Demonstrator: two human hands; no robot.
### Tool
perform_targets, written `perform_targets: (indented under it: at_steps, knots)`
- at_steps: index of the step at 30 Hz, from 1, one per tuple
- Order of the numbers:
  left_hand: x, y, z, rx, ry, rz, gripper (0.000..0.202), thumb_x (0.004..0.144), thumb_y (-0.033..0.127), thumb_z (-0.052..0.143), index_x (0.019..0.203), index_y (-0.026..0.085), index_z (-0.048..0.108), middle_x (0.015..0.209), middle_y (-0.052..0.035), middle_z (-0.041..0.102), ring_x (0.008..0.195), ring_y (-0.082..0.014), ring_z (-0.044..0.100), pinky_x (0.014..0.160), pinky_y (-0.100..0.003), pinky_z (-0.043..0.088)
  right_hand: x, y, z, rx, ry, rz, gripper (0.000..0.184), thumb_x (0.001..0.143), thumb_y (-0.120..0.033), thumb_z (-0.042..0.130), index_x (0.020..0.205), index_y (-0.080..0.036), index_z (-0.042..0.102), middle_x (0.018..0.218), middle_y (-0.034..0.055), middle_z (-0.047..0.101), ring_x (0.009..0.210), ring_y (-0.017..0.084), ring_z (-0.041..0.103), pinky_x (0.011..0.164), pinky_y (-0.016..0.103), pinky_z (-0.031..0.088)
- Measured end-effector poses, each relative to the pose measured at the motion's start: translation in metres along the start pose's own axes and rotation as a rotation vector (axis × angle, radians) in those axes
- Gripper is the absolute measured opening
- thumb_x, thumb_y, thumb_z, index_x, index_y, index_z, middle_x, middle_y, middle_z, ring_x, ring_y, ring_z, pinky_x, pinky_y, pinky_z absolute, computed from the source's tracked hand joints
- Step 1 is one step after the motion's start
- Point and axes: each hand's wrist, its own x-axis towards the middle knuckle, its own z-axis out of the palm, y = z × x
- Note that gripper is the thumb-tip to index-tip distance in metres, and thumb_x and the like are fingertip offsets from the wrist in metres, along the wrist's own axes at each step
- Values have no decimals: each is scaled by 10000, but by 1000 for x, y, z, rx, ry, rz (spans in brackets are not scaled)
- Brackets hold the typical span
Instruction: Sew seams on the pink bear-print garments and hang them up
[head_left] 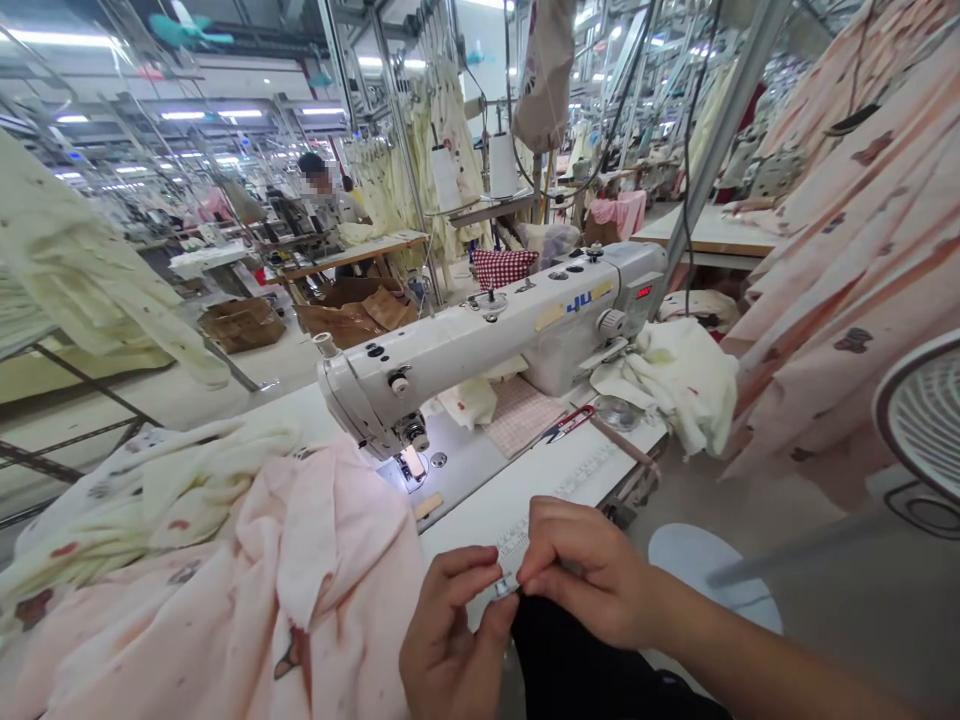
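Note:
A small shiny bobbin (503, 587) sits between the thumb and fingertips of my left hand (459, 630), in front of the table's near edge. My right hand (589, 570) is closed in a pinch right beside it, its fingertips meeting at the bobbin's right side. Whatever those right fingertips grip is too small and covered to make out. Beyond both hands stands a white sewing machine (480, 335), its needle area lit. Pale pink printed fabric (315, 560) lies heaped left of my hands, with cream printed fabric (187, 480) behind it.
Red-handled thread snips (570, 423) lie on the machine table (480, 520), near a checked cloth (521, 410). Cream fabric (675, 380) bunches at the table's right end. A fan (926, 420) stands at right, below hanging pink fabric (862, 270). Another person (330, 195) sits farther back.

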Motion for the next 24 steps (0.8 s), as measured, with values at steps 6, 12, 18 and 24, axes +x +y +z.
perform_targets:
  at_steps: [6, 12, 18, 24]
  knots:
    - [6, -8, -18, -261, 44, -214, 176, 645, 203, 776, 806, 239, 714, 792, -26, 707, 735, -144, 676, 710, -223, 562, 18, 44, -48, -624, -271, 193, 115, 866, -231, 545, 816, -184, 637, 820, 43, 642, 857, 155, 555, 798, 273, 433]
    - [10, -3, -23, -336, 32, -208, 197, 658, 213, 775, 834, 258, 698, 759, 0, 704, 730, -113, 670, 739, -205, 551, 30, 125, -113, -909, -248, 410, 212, 721, -91, 623, 909, -163, 688, 872, 102, 629, 850, 241, 572, 761, 339, 425]
    - [12, -13, -24, -275, -15, -86, 186, 683, 134, 736, 814, 259, 695, 804, 15, 683, 803, -107, 653, 791, -215, 543, 32, 114, -111, -861, -241, 335, 111, 784, -140, 556, 807, -156, 663, 837, 85, 605, 809, 202, 579, 722, 289, 440]
    - [12, -21, -26, -54, -39, 13, 197, 734, 101, 671, 868, 245, 687, 883, -7, 672, 870, -128, 640, 792, -210, 536, 33, 25, -61, -596, -281, -36, 152, 915, -199, 422, 947, -171, 568, 831, 44, 606, 792, 144, 550, 723, 258, 402]
